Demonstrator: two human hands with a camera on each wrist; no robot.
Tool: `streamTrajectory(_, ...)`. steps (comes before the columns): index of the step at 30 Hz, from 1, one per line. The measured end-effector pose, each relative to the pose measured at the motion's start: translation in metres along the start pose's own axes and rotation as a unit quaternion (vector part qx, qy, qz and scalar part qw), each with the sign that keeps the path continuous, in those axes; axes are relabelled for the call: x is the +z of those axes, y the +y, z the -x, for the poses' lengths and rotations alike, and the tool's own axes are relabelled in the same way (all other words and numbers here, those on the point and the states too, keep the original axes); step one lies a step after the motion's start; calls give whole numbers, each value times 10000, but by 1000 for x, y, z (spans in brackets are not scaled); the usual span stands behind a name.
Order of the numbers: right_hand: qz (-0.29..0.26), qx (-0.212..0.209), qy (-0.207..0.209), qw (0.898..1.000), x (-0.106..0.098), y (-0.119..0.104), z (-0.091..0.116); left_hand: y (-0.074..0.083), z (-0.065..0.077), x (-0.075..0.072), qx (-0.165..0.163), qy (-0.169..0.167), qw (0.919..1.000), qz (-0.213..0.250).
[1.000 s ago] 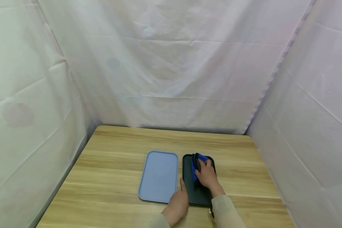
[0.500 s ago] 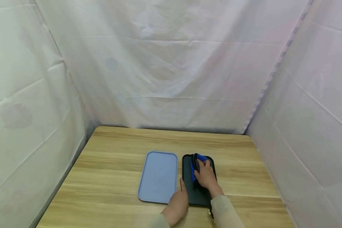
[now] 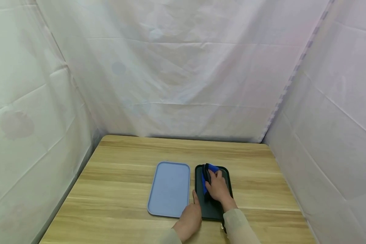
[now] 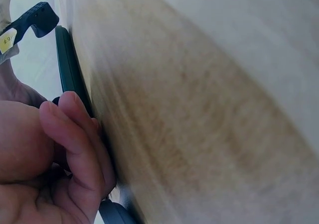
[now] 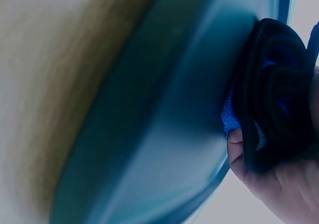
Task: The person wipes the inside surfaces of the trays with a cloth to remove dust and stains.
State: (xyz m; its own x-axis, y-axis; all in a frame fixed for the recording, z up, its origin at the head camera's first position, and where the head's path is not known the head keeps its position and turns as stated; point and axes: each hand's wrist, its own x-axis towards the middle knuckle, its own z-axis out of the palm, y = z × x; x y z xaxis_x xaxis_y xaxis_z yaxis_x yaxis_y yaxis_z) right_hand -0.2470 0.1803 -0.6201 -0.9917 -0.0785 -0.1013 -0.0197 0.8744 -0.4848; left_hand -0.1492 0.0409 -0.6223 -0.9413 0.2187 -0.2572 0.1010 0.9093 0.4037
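Observation:
My right hand (image 3: 217, 187) grips a folded blue cloth with black edging (image 3: 205, 174) on the dark green tray (image 3: 211, 211), in the tray's upper half. From the right wrist view, the cloth (image 5: 271, 89) shows as a thick fold, its blue underside at the tray's surface and fingertips tucked round its lower edge. At the tray's lower left edge lies my left hand (image 3: 190, 217), its index finger straight along the rim. Loosely curled fingers (image 4: 84, 154) of that hand appear close to the table in the left wrist view.
A light blue tray (image 3: 170, 189) lies just left of the dark one, with my left hand over its near right corner. Wooden tabletop (image 3: 119, 186) surrounds both. White curtains (image 3: 183, 74) hang behind and at both sides. A black wrist-mounted device (image 4: 44, 20) is on the right arm.
My right hand and the cloth have shifted slightly left across the dark tray. The left hand stays at the tray's edge, and both trays keep their places.

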Motion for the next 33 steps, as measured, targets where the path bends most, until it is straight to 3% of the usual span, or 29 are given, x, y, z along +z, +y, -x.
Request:
streamTrajectory(11,-12,-2,102,9999,5,-8,1,0,-1,0,-12,-22,10000,23)
streamTrajectory(21,219,57,268,9994,16,-18,2,-1,1,1,163,214,9995,-150)
streamTrajectory(33,1128,-4,669,9914,32,-25,4,2,4,-5,91,73,9998,-182)
